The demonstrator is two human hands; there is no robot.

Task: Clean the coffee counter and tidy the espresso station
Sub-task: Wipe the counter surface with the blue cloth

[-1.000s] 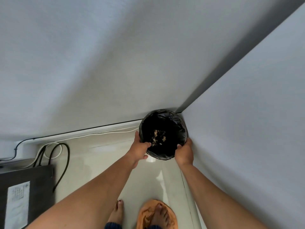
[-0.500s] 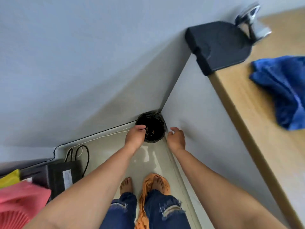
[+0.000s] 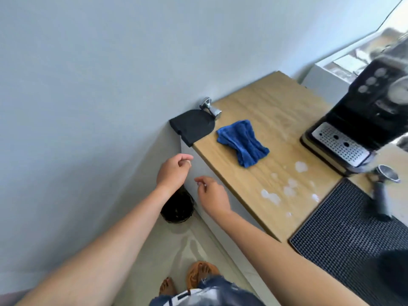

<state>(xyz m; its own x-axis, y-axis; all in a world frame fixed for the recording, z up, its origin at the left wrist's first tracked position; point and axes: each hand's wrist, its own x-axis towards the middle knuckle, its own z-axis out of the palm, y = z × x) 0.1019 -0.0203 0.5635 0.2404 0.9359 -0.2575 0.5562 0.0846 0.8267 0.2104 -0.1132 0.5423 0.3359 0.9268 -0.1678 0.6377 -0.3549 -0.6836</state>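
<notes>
Wall [image 3: 92, 80]: was plain, matte, pale grey-blue.
Floor [image 3: 176, 250]: was pale glossy tile, carrying soft reflections.
Light: was soft and even across the wall.

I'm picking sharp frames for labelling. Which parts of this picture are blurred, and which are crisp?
Head view: the espresso machine and portafilter at the right edge are smeared by motion blur; in the same view the blue cloth and white spills on the counter read fairly sharp; the bin below lies in shadow, its contents unreadable.
</notes>
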